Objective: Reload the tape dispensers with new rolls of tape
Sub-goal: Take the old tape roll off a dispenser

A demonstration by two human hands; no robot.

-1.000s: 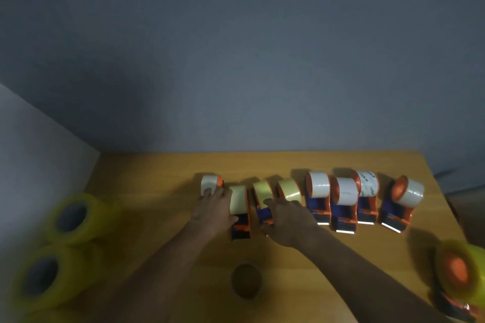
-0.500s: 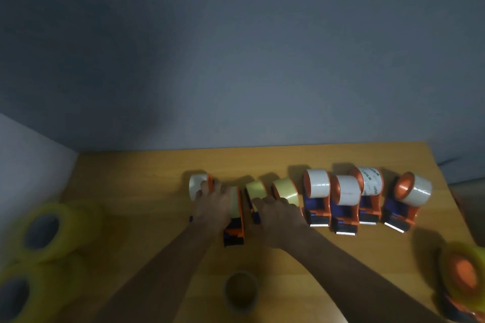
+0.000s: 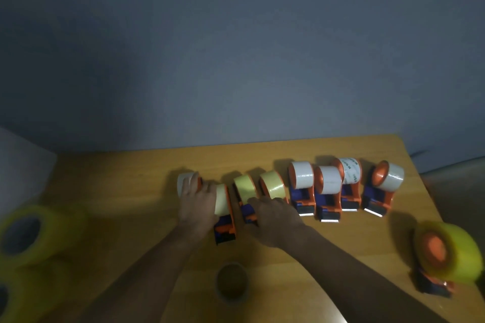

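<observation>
Tape dispensers [image 3: 301, 195] stand in a row across the back of the tabletop [image 3: 110, 181], eight as I count them, and each one I can see carries a roll: white at the far left and on the four at the right, pale yellow on the three in between. By my reading the loading is almost done and I am lining the row up. My left hand [image 3: 196, 202] lies over the white-roll dispenser at the left end [image 3: 183, 183], fingers curled on it, beside the yellow-roll dispenser [image 3: 224, 214] that sits forward of the line. My right hand [image 3: 273, 214] rests on the bodies of the next two yellow dispensers [image 3: 246, 190]; whether it grips them I cannot tell. A ninth dispenser with a fat yellow roll [image 3: 446, 254] lies apart at the right edge. An empty cardboard core [image 3: 232, 280] sits near me, and spare yellow rolls [image 3: 29, 233] wait at the left.
</observation>
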